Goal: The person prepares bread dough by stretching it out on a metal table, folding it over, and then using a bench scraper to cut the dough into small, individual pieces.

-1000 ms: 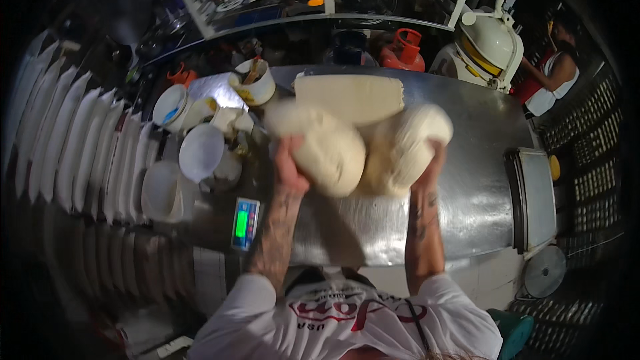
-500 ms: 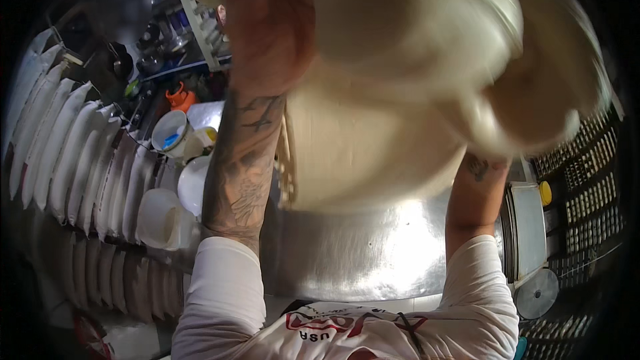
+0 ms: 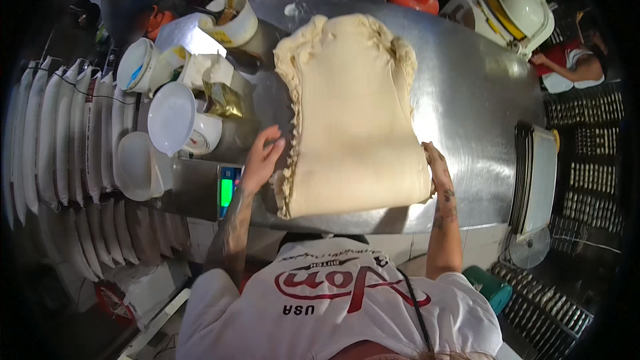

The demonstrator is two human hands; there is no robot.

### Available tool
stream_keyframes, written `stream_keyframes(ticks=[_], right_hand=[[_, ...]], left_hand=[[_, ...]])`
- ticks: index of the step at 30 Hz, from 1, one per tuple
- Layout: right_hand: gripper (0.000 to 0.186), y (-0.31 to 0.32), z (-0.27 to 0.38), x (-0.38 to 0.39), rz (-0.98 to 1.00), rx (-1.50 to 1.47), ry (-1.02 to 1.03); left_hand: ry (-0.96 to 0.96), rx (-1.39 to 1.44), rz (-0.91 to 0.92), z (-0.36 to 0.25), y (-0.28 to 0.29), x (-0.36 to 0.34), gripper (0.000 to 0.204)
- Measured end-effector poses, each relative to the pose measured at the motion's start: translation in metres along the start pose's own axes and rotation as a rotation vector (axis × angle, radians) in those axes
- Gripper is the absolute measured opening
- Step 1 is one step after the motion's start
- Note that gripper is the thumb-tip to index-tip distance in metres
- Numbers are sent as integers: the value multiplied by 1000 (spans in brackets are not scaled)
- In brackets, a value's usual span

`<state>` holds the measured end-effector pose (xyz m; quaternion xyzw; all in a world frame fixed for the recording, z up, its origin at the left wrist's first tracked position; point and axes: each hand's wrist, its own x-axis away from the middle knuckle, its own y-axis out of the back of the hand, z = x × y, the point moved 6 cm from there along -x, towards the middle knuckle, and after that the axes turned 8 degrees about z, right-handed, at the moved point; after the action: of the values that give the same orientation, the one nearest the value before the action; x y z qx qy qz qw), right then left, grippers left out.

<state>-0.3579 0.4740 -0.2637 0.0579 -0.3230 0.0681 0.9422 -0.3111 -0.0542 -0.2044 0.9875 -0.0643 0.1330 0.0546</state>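
Note:
A large slab of pale dough (image 3: 357,133) lies stretched lengthwise on the steel table (image 3: 480,93). Its left edge is ragged and its far end is bunched into thick folds. By the dough's left edge, my left hand (image 3: 262,160) is open, fingers apart, with nothing in it. My right hand (image 3: 438,168) rests at the near right edge with its fingers stretched along the side of the dough. It seems to touch the dough there.
Left of the dough stand a scale with a white bowl (image 3: 172,117), a lit digital scale (image 3: 229,192), a gold packet (image 3: 223,100) and white tubs (image 3: 233,23). White sacks (image 3: 60,140) line the left. Trays (image 3: 533,180) stand right; another person (image 3: 570,63) is far right.
The dough was raised and blurred with my arms stretched up and forward. Now it lies flat on the table, and both hands have come down nearer to me at its sides.

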Motion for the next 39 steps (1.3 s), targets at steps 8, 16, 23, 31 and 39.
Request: stream_keyframes(ticks=[8, 16, 23, 31, 39], right_hand=[[49, 1, -7, 10, 90, -98, 146], [50, -22, -22, -11, 228, 84, 198], [62, -32, 36, 81, 712, -292, -425], [58, -32, -84, 78, -86, -411, 126], [68, -40, 3, 99, 244, -285, -206]], left_hand=[[-148, -606, 183, 41, -44, 130, 128], [-138, -186, 73, 100, -36, 78, 107], [470, 866, 205, -28, -56, 82, 78], [101, 678, -388, 107, -67, 129, 78], [571, 890, 112, 9, -74, 109, 67]])
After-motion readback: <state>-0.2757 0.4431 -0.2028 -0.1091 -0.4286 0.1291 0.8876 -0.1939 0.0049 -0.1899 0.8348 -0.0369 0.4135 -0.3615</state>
